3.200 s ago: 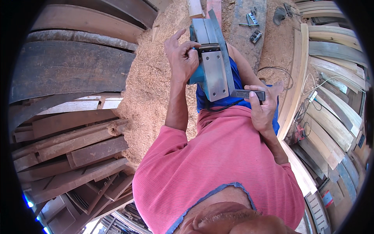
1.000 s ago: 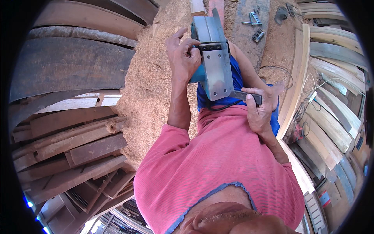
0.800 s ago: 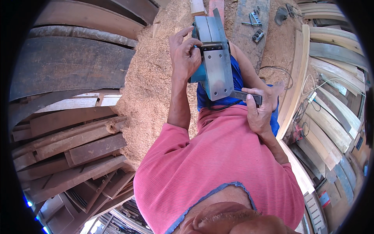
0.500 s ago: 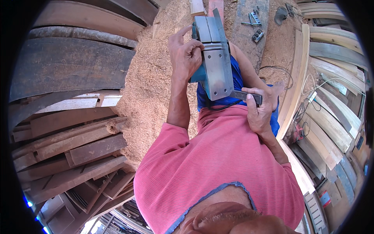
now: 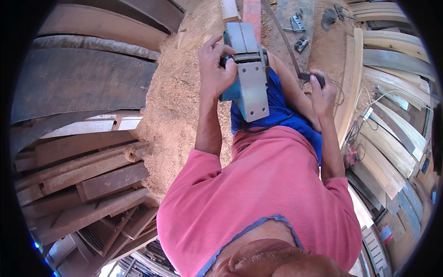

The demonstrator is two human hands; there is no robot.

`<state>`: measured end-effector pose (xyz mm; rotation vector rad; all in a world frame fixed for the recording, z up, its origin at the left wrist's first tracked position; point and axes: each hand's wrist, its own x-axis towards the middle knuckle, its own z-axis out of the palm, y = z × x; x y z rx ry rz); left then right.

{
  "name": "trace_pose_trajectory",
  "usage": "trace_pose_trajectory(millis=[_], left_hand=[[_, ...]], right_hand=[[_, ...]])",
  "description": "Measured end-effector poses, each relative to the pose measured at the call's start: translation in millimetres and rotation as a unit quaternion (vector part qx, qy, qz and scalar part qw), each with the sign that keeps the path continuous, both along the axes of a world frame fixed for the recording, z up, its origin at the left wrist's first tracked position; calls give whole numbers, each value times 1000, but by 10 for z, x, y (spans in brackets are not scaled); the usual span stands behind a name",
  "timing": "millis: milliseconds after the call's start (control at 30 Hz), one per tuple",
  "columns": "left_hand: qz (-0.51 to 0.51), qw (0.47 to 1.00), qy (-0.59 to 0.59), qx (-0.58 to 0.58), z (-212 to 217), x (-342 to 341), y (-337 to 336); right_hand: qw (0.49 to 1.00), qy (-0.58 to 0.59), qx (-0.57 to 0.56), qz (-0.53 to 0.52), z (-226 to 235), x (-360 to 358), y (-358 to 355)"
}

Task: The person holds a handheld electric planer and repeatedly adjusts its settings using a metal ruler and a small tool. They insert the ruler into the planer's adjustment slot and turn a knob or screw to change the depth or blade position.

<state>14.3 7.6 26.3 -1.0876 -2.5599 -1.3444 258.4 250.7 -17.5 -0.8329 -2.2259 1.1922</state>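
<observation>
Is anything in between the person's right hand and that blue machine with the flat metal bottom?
Nothing solid. The left hand grips the blue electric planer with the grey metal sole. The right hand, holding a small dark tool, sits apart with open air between.

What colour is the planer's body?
Teal-blue planer, with a grey metal sole; the head view shows it.

Being held sole-up over the lap: a blue planer (image 5: pixel 246 74), grey metal base plate facing the camera, long axis running away from the body and slightly tilted. Being gripped on its left side by the left hand (image 5: pixel 215 69), fingers curling over the front edge. Trailing a black cord (image 5: pixel 272 127) from its near end across the blue shorts. Being pinched in the right hand (image 5: pixel 323 90): a small dark tool (image 5: pixel 313 77), too small to identify.
</observation>
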Motion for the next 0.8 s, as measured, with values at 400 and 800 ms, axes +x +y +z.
trace_pose_trajectory(millis=[400,800], left_hand=[[11,961,-270,-53,98,-33,-16],[12,956,-283,-77,62,-143,31]], right_hand=[[971,-223,19,-79,-1609,-484,576],[862,-308,370,160,-1276,-1925,1298]])
